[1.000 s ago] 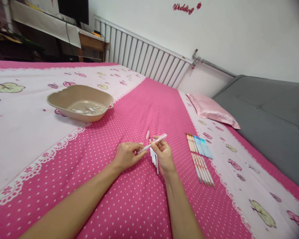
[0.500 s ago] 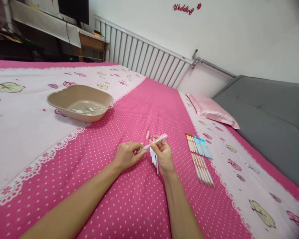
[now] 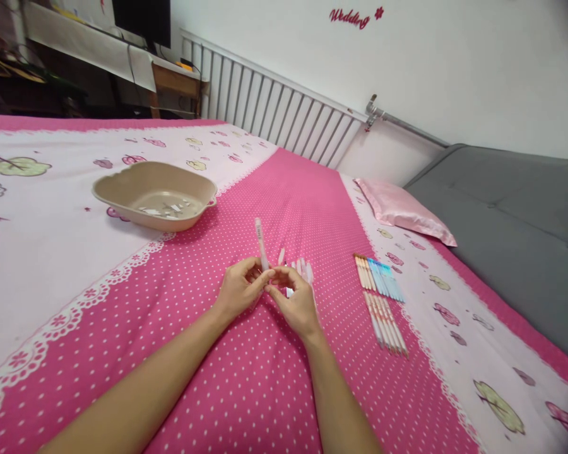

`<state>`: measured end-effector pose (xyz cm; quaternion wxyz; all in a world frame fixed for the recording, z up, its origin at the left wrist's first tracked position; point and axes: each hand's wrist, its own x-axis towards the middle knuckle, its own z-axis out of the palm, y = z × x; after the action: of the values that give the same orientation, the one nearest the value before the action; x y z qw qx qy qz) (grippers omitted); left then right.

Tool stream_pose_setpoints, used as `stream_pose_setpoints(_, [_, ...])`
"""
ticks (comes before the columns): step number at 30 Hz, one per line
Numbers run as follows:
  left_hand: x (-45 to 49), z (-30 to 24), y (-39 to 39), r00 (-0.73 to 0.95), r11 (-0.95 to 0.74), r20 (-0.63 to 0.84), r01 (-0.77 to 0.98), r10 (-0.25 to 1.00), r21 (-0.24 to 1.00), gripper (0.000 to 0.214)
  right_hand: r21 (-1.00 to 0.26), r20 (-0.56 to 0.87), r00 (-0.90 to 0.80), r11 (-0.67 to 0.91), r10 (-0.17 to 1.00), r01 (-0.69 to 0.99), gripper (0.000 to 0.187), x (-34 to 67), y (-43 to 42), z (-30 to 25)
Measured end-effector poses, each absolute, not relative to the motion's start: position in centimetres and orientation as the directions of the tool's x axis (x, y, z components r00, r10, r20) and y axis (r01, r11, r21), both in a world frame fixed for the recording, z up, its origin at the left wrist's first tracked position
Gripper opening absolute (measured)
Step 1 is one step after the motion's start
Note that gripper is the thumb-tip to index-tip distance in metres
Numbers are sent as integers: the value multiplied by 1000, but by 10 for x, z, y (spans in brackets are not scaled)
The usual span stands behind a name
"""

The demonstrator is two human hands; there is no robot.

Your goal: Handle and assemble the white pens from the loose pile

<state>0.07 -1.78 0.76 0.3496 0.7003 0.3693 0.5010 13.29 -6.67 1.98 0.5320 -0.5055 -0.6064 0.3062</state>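
My left hand (image 3: 239, 291) and my right hand (image 3: 294, 301) meet over the pink dotted bedspread (image 3: 246, 372). Together they pinch the lower end of a clear pen (image 3: 260, 241), which stands nearly upright between the fingertips. Both hands have their fingers curled on it. Beneath and just beyond my right hand lie a few more white pens (image 3: 300, 270), partly hidden by the fingers. A small pale cap (image 3: 281, 255) lies on the cloth just beyond them.
A beige plastic basin (image 3: 156, 195) holding small white scraps sits at the left. A row of several pens (image 3: 380, 295), orange and blue capped, lies to the right. A pink pillow (image 3: 402, 210), a grey sofa (image 3: 515, 227) and a white radiator (image 3: 274, 113) lie beyond.
The pen has swung from lying slanted to the right to standing nearly upright. My right hand shifted left and down to join the left at the pen's lower end.
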Motion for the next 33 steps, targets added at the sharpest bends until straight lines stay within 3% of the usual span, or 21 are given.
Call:
stream_pose_setpoints(6, [2, 7, -18, 203, -459, 425, 173, 882, 871, 32, -917, 300, 103, 258, 948, 303, 16, 130, -68, 19])
stream_pose_setpoints(16, [0, 5, -16, 153, -392, 363, 269, 919, 879, 34, -907, 302, 153, 234, 941, 349, 19, 133, -68, 20])
stream_pose_setpoints(19, [-2, 5, -18, 168, -475, 445, 372, 880, 798, 32, -910, 311, 166, 243, 936, 335, 22, 136, -66, 16])
stream_pose_setpoints(25, [-27, 10, -44, 116, -487, 522, 569, 845, 663, 34, -939, 301, 418, 191, 857, 286, 31, 146, -58, -1])
stream_pose_setpoints(33, [-82, -15, -93, 313, -444, 400, 846, 862, 296, 65, -907, 373, 671, 100, 641, 408, 39, 160, -93, 14])
